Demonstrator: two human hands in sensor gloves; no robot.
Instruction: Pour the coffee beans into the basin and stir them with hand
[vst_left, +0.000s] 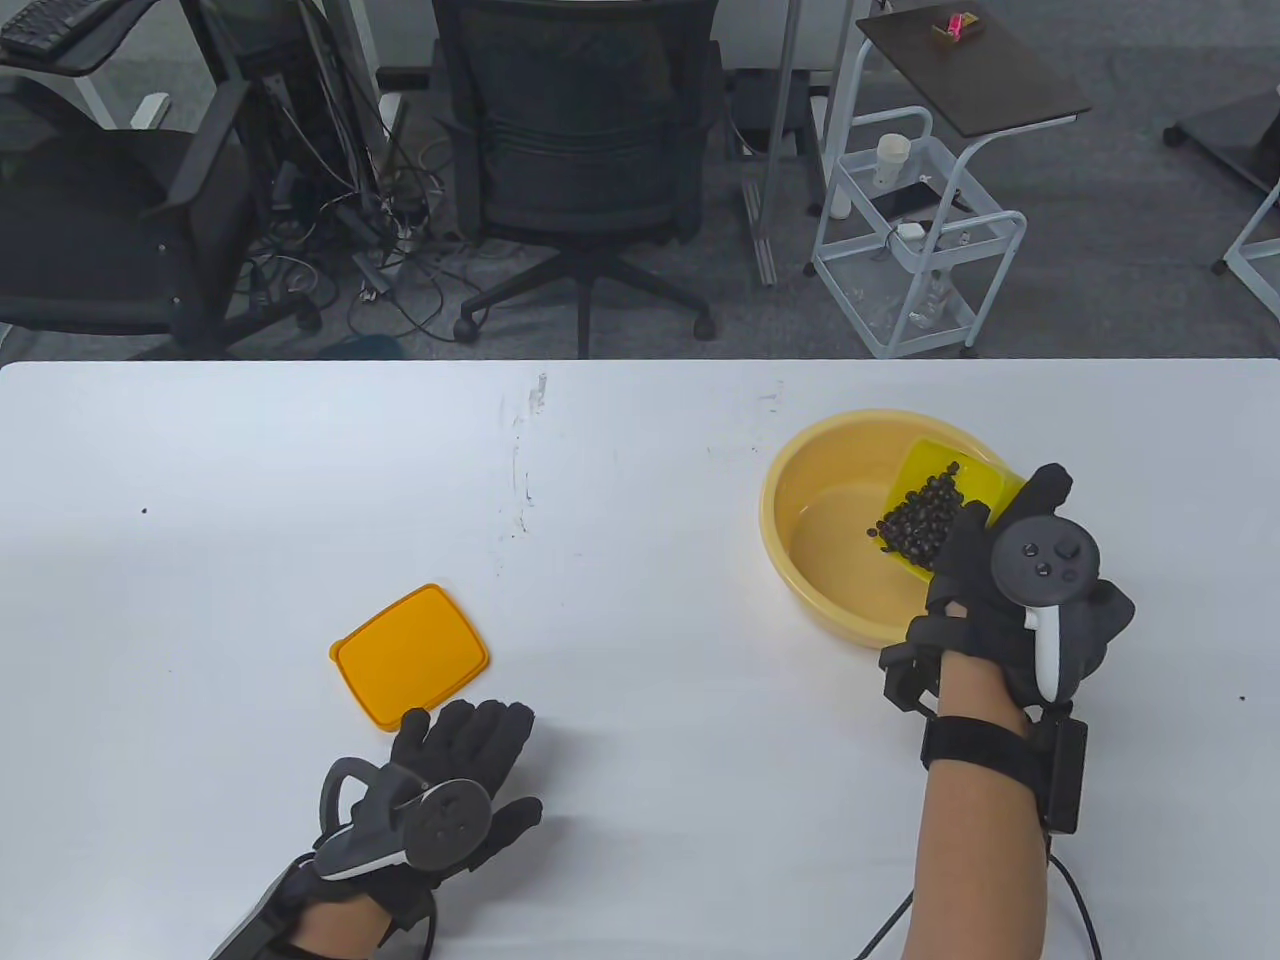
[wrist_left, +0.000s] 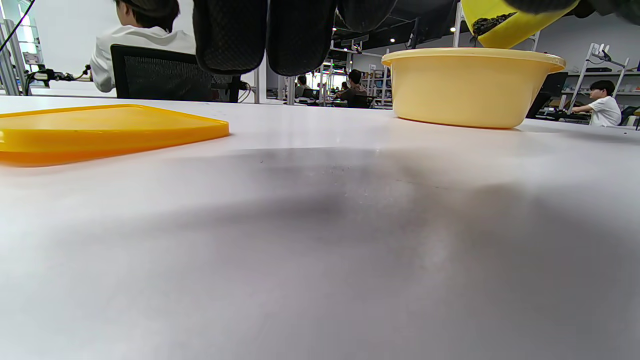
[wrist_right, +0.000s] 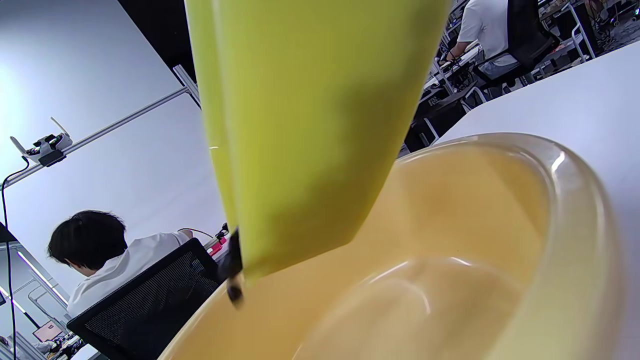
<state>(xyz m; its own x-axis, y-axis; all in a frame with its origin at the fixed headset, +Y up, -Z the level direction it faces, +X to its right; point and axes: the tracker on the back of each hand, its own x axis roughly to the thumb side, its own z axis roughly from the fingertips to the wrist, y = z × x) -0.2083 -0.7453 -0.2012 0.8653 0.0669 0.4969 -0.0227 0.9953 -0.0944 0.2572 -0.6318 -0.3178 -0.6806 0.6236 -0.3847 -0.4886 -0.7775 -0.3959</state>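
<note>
The pouring step is going on now; the right hand (vst_left: 1010, 590) has its fingers wrapped round a small square box of yellow-green plastic (vst_left: 955, 500) and holds it tipped over the round, pale yellow plastic basin (vst_left: 800, 470); the dark brown coffee beans (vst_left: 920, 520) have piled up at the low lip of the box, just past the fingertips of that hand; the basin floor under them looks bare, so I think almost no beans have dropped yet; in the right wrist view one bean (wrist_right: 234, 292) hangs at the box's bottom corner. The left hand (vst_left: 440, 790) lies flat on the white table (vst_left: 640, 500), fingers straight and holding nothing; a flat orange plastic lid (vst_left: 410, 655) sits right at its fingertips. Next, I think, the box must tip more so all the beans slide out; then a hand goes in to stir.
</note>
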